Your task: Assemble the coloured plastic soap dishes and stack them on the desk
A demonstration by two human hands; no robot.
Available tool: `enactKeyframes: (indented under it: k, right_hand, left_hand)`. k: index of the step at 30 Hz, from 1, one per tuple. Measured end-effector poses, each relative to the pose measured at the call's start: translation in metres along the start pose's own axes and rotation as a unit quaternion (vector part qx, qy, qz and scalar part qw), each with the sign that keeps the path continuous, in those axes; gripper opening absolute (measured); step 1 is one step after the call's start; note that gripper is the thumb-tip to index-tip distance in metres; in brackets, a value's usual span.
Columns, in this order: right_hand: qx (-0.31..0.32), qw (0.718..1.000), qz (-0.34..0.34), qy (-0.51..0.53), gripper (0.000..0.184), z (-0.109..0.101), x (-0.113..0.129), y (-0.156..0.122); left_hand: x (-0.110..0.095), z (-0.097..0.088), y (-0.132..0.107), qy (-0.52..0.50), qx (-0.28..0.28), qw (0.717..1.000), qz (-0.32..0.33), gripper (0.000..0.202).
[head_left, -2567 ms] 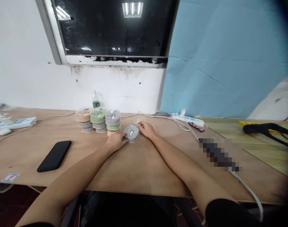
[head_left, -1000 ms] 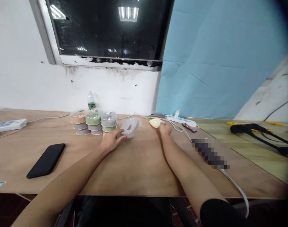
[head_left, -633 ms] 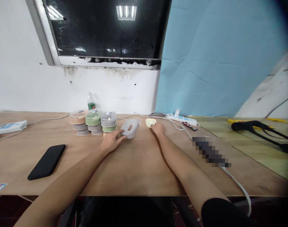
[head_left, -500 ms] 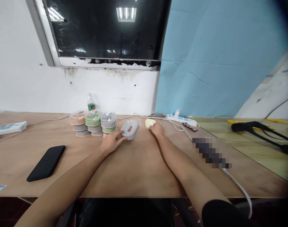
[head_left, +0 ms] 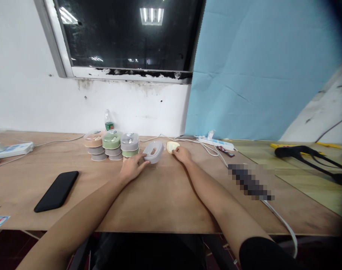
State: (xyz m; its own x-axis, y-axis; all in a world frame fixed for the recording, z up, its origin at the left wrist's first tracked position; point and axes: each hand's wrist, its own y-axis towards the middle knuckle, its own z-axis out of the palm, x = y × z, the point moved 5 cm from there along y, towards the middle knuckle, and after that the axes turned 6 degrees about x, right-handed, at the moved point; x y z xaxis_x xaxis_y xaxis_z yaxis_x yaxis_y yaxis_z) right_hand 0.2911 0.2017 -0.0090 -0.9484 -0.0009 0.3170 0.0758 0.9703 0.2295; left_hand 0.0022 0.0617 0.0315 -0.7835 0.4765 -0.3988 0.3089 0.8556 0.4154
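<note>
My left hand (head_left: pixel 133 167) is closed on the near-left edge of a grey oval plastic box (head_left: pixel 157 154). The box is tilted, and a slot-shaped opening or recess shows in its upper face. My right hand (head_left: pixel 182 154) pinches a small cream dish (head_left: pixel 171 146) by its near-right edge, just right of the grey box, with a narrow gap between them. Left of my left hand stand stacked oval boxes with clear lids, topped by a peach box (head_left: pixel 93 141), a green box (head_left: pixel 111 141) and a grey lidded box (head_left: pixel 129 143). My left hand partly hides the lowest part of the nearest stack.
A black phone (head_left: pixel 56 191) lies at the left. Behind the stacks stands a clear bottle (head_left: pixel 109 120) with a green label. White power strips (head_left: pixel 220 143) and cables run along the back and both sides. A blurred dark object (head_left: pixel 251 182) lies right of my right forearm.
My right hand has moved slightly left with the cream dish, closer to the grey box. My left hand keeps hold of the grey box, which has shifted little. The whole view has shifted slightly.
</note>
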Motion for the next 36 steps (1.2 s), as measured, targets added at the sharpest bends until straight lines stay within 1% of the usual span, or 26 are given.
enactKeyframes:
  k: [3,5,10,13,16,17,19,22,24,27,29,31,33,36]
  right_hand:
    - [0.001,1.0,-0.026,0.001,0.029,0.001,0.007,-0.002]
    - [0.005,1.0,-0.03,0.0,0.027,0.002,0.011,-0.003]
    - [0.009,1.0,-0.023,-0.002,0.028,0.0,0.014,-0.005]
    - [0.009,1.0,-0.01,0.004,0.028,-0.001,0.013,-0.006]
    - [-0.015,1.0,-0.012,0.011,0.03,-0.004,0.017,-0.008]
    - [-0.025,0.999,-0.026,0.011,0.03,-0.006,0.021,-0.009]
    - [-0.037,0.996,-0.086,0.011,0.029,-0.008,0.035,-0.015]
    - [-0.041,0.977,-0.209,0.026,0.028,-0.009,0.067,-0.032]
    - [-0.057,0.965,-0.25,0.056,0.034,-0.009,0.085,-0.043]
    - [-0.098,0.955,-0.251,0.124,0.042,-0.009,0.101,-0.055]
    - [-0.12,0.95,-0.24,0.16,0.041,-0.009,0.103,-0.057]
    - [-0.129,0.947,-0.233,0.176,0.039,-0.009,0.099,-0.055]
    - [-0.126,0.947,-0.238,0.174,0.037,-0.01,0.093,-0.051]
    - [-0.113,0.946,-0.271,0.14,0.033,-0.012,0.085,-0.047]
  left_hand:
    - [-0.001,0.0,0.0,-0.002,0.006,1.0,-0.002,0.044]
    - [-0.001,-0.001,0.0,-0.001,0.01,1.0,-0.007,0.044]
    - [-0.002,-0.002,0.0,0.007,0.008,1.0,-0.024,0.043]
    - [-0.003,-0.002,-0.001,0.004,0.009,1.0,-0.022,0.042]
    - [-0.003,-0.002,-0.001,0.005,0.008,1.0,-0.018,0.041]
    - [-0.002,-0.002,-0.001,0.007,0.005,1.0,-0.02,0.041]
    - [-0.001,-0.002,0.0,0.011,-0.002,1.0,-0.024,0.041]
    - [0.0,-0.001,0.0,0.013,-0.014,1.0,-0.021,0.041]
    - [0.0,-0.002,0.001,0.005,-0.019,1.0,-0.018,0.04]
    - [0.002,-0.004,0.0,-0.013,-0.035,0.999,-0.026,0.038]
    - [0.003,-0.006,0.0,-0.022,-0.048,0.998,-0.032,0.038]
    - [0.003,-0.007,-0.001,-0.027,-0.054,0.998,-0.029,0.038]
    - [0.002,-0.007,-0.001,-0.031,-0.052,0.998,-0.016,0.037]
    - [-0.001,-0.007,-0.001,-0.037,-0.045,0.998,0.006,0.036]
